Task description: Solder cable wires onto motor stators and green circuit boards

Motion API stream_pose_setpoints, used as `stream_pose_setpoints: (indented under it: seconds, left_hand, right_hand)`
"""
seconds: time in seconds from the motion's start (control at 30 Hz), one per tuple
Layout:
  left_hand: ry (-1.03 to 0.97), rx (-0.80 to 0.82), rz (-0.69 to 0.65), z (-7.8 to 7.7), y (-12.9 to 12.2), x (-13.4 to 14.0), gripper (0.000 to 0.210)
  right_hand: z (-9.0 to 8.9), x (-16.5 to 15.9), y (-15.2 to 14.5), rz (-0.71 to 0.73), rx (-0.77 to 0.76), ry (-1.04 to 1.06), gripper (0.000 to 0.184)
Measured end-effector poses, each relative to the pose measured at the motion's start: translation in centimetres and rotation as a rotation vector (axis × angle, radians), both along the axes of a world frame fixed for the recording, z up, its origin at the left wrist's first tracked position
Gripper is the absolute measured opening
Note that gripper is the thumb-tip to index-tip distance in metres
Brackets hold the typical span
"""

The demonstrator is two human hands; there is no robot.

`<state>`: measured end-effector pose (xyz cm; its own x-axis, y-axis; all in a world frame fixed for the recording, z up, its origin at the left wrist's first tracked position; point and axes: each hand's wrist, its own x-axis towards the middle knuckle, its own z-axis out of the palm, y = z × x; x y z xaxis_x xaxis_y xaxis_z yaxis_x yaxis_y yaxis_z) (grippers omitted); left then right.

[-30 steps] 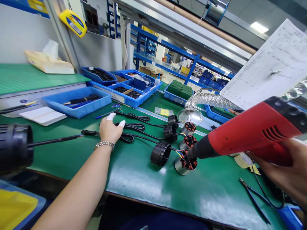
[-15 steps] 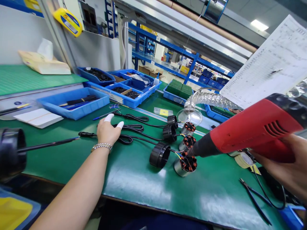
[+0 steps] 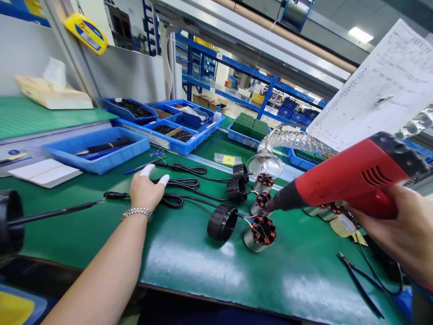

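Observation:
A red heat gun (image 3: 341,176) with a black nozzle is in my right hand (image 3: 399,225), fingers wrapped round its grip. Its nozzle tip is close to the middle one of three motor stators with orange-red windings; the nearest stator (image 3: 260,234) stands upright in front of it. Thin coloured wires join each stator to a black ribbed cap (image 3: 222,223). My left hand (image 3: 147,192), white covers on thumb and forefinger, lies spread over the black cables (image 3: 179,183) behind the caps; the other fingertips are partly hidden.
Pliers (image 3: 360,284) and a tape roll (image 3: 342,225) lie at right, beside more stators. A clear hood (image 3: 265,164) on a foil duct stands behind the stators. Blue bins (image 3: 98,153) sit at back left. Another black cap (image 3: 11,221) with a cable is at the left edge.
The heat gun's nozzle has shifted from the nearest stator back toward the middle one. My left hand stays over the cables; the whole view has shifted slightly.

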<state>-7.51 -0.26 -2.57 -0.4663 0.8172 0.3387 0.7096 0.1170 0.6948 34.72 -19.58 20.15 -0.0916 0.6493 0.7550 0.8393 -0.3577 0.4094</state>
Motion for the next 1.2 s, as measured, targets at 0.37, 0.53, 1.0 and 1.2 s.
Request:
stream_pose_setpoints:
  seconds: [0.37,0.53,1.0,1.2]
  left_hand:
    - [-0.017,-0.006,0.002,0.3,-0.2,0.0,0.061]
    - [-0.027,0.007,0.013,0.7,-0.5,0.2,0.061]
    - [-0.008,0.025,0.003,0.8,-0.3,0.1,0.060]
    - [0.012,0.012,-0.001,0.8,-0.2,0.0,0.061]
  right_hand:
    - [-0.7,0.0,3.7,0.060,-0.037,-0.082,0.048]
    - [-0.1,0.4,4.1,-0.022,-0.054,-0.091,0.052]
    - [-0.4,0.6,9.9,-0.013,-0.055,-0.064,0.045]
    - [0.1,0.7,12.2,0.011,-0.129,-0.045,0.044]
